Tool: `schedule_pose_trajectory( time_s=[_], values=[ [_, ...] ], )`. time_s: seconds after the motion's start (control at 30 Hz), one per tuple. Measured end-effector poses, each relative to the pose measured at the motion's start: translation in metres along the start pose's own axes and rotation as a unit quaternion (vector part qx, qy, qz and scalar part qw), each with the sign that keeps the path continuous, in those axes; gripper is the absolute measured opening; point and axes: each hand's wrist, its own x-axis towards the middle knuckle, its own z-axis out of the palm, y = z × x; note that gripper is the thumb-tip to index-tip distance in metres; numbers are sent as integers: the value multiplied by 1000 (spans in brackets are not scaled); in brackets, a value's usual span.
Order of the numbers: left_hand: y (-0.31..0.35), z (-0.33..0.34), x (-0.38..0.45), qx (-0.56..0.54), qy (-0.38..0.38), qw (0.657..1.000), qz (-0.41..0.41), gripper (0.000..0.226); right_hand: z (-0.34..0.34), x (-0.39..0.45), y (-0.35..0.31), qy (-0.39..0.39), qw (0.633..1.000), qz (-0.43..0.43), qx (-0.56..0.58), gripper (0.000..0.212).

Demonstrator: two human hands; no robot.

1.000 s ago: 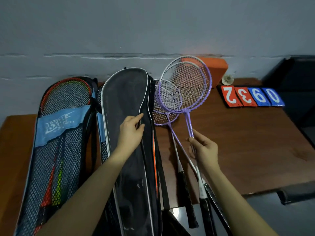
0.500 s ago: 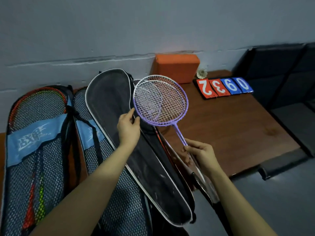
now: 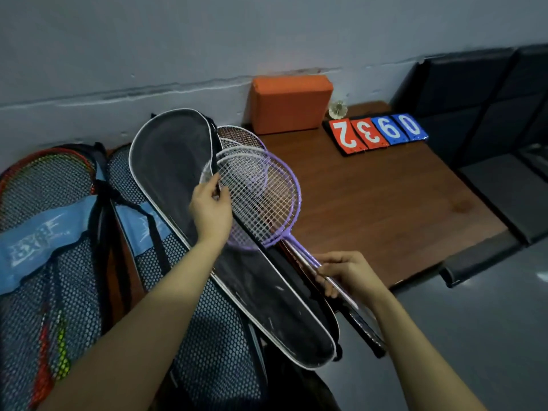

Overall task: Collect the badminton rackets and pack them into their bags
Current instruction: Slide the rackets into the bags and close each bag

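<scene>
A black racket bag (image 3: pixel 175 161) with white piping lies slanted across the wooden table (image 3: pixel 385 209). My left hand (image 3: pixel 211 209) pinches the bag's open edge and lifts its flap. Two purple rackets (image 3: pixel 264 191) are stacked, and their heads partly slip under that flap. My right hand (image 3: pixel 345 272) grips their shafts near the bag's lower side. A third purple-and-white racket head (image 3: pixel 240 136) shows behind the bag's top. The rackets' black handles (image 3: pixel 367 330) stick out past the bag's lower end.
Two blue mesh bags (image 3: pixel 44 262) with red and green rackets inside lie at the left. An orange block (image 3: pixel 290 103) stands against the wall, next to a shuttlecock (image 3: pixel 338 109) and number cards (image 3: pixel 378 133). Dark padded seats (image 3: pixel 489 114) fill the right.
My right hand has brought the two purple rackets down and left, so their heads now lie at the bag's opening. My left hand has shifted along the bag's edge and raised it.
</scene>
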Motion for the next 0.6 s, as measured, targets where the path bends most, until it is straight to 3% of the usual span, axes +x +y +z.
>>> schedule_pose_trajectory(
  time_s=[0.13, 0.27, 0.47, 0.6],
  values=[
    [3, 3, -9, -4, -17, 1000, 13, 35, -1, 1, 1, -28, 998, 6, -55, 27],
    [-2, 2, -23, -11, -33, 999, 30, 35, 14, 13, -4, -52, 998, -2, -31, 27],
    [-2, -8, -29, -23, -59, 997, 33, 35, 52, 31, -9, -116, 993, -6, -10, 45],
    [-6, -24, -38, -29, -61, 997, 43, 35, 78, 53, -17, -92, 991, -64, -74, 46]
  ],
)
